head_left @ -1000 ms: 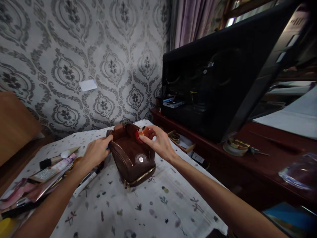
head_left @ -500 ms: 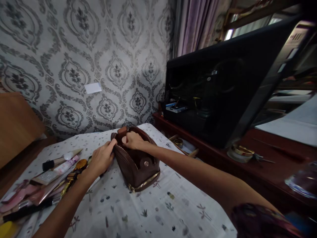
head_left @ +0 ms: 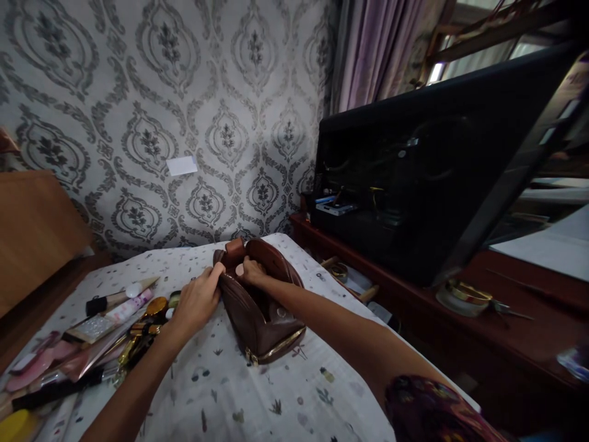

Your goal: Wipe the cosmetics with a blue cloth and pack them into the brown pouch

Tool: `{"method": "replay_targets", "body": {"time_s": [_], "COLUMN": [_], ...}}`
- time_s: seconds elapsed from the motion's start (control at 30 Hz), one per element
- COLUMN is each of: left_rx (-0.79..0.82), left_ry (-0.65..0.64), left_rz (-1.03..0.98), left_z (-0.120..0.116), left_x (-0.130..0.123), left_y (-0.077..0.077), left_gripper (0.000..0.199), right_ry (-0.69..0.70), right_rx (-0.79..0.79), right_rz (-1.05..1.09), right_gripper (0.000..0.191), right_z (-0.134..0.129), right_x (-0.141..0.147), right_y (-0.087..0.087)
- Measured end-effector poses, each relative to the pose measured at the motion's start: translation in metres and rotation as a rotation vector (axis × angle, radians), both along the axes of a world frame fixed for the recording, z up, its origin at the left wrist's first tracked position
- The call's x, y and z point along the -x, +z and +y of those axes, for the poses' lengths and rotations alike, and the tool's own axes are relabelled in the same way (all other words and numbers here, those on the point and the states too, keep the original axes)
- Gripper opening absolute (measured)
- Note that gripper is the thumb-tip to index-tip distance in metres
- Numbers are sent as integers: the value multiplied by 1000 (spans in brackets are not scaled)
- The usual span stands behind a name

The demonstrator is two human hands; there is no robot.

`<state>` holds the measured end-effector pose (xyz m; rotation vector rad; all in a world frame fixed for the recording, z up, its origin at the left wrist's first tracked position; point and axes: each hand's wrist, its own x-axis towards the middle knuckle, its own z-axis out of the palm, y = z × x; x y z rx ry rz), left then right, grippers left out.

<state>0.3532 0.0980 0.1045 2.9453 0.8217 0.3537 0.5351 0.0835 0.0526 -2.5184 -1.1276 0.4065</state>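
Observation:
A brown leather-look bag [head_left: 251, 328] with gold zips stands with its top wide apart on a white patterned cloth [head_left: 257, 402]. My left hand [head_left: 200, 298] pinches the bag's left rim between thumb and fingers. Inside the mouth of the bag, my right hand [head_left: 254, 272] is closed on a small round pale-pink object [head_left: 240, 269]. Its exact kind cannot be made out. The bag's lower interior is in shadow. Left of my left hand lies a pile of cosmetics, among them a pink-and-white tube [head_left: 131, 305] and an amber-capped jar [head_left: 157, 306].
A large black television [head_left: 391, 178] stands on a dark red cabinet [head_left: 478, 319] at the right. A partly pulled-out drawer [head_left: 352, 279] sits below it. At the far left is a brown box [head_left: 39, 233]. Patterned wallpaper [head_left: 225, 135] covers the back wall.
My right hand has sunk slightly deeper into the bag with the round pale-pink object. My left hand keeps its hold on the rim. The whole view has shifted a little.

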Motion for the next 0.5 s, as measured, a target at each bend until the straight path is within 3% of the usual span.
{"method": "replay_targets", "body": {"time_s": [0.5], "left_rx": [-18], "left_ry": [-13], "left_rz": [-10], "left_z": [-3], "left_x": [-5], "left_y": [-3], "left_gripper": [35], "right_ry": [29], "right_rx": [-124], "right_rz": [18], "right_gripper": [35], "right_z": [12], "right_x": [-8], "right_y": [-18]}}
